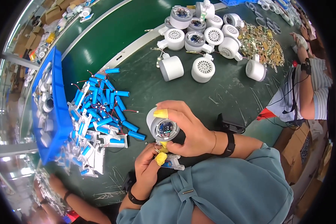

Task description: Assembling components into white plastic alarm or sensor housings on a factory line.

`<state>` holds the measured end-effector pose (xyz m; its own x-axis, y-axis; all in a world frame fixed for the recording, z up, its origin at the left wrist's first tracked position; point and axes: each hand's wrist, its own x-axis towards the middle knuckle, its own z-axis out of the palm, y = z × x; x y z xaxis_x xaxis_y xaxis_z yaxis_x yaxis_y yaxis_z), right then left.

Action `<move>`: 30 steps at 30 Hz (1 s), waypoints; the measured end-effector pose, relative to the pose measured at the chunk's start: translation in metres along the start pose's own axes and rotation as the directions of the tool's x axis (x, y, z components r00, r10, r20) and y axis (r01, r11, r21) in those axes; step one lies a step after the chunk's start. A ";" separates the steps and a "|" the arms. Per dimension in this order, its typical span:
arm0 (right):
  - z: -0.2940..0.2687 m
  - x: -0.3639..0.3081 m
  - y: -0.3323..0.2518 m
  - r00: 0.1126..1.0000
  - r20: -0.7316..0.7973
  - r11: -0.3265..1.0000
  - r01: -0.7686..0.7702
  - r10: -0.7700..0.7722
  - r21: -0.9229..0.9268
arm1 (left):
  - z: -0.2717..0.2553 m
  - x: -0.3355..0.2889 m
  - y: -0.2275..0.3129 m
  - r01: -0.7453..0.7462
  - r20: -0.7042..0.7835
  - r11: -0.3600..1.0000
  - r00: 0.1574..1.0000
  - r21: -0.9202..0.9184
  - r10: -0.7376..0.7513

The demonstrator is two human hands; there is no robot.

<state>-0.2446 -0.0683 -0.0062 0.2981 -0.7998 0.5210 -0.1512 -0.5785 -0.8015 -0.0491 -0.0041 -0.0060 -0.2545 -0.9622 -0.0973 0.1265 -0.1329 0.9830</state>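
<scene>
Near the table's front edge, my right hand (194, 130) is closed around a white fan head (152, 118). Its round end faces up and shows a dark circuit board (165, 128) with small lit spots inside a grey ring. Just below, my left hand (147, 163) is closed in a pinch at the fan head's lower side, on a white plastic handle shell (178, 163) with a blue part inside. Yellow finger covers sit on fingertips of both hands. The exact pinch point and any wires there are partly hidden by the fingers.
Blue battery cells (108, 100) with red wires and white handle shells (97, 160) lie heaped at left, beside a blue bin (56, 123). Several white fan heads (203, 69) stand at the back, next to small circuit boards (263, 43). Co-workers' arms (306, 89) show at both sides.
</scene>
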 end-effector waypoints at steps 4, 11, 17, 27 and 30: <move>0.001 0.000 0.002 1.000 -0.014 1.000 0.013 -0.012 0.027 | -0.001 0.000 0.000 0.009 0.002 1.000 1.000 0.016 -0.009; 0.004 -0.002 0.003 0.998 -0.025 0.998 0.057 -0.057 0.002 | -0.003 0.000 -0.002 0.016 0.003 1.000 1.000 -0.005 -0.016; 0.004 -0.002 0.003 0.998 -0.019 0.998 0.067 -0.068 -0.015 | -0.003 -0.002 -0.003 0.030 -0.006 0.999 1.000 -0.037 -0.030; 0.005 -0.002 0.004 0.997 -0.026 0.997 0.070 -0.071 -0.012 | -0.005 -0.002 -0.007 0.037 0.006 0.999 0.999 -0.013 -0.037; 0.004 -0.003 0.003 0.997 -0.027 0.997 0.069 -0.070 -0.028 | -0.004 -0.002 -0.006 0.033 -0.002 0.999 0.999 -0.025 -0.033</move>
<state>-0.2418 -0.0674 -0.0117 0.2822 -0.7616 0.5834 -0.1566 -0.6365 -0.7552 -0.0457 -0.0020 -0.0127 -0.2571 -0.9576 -0.1302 0.1419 -0.1707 0.9751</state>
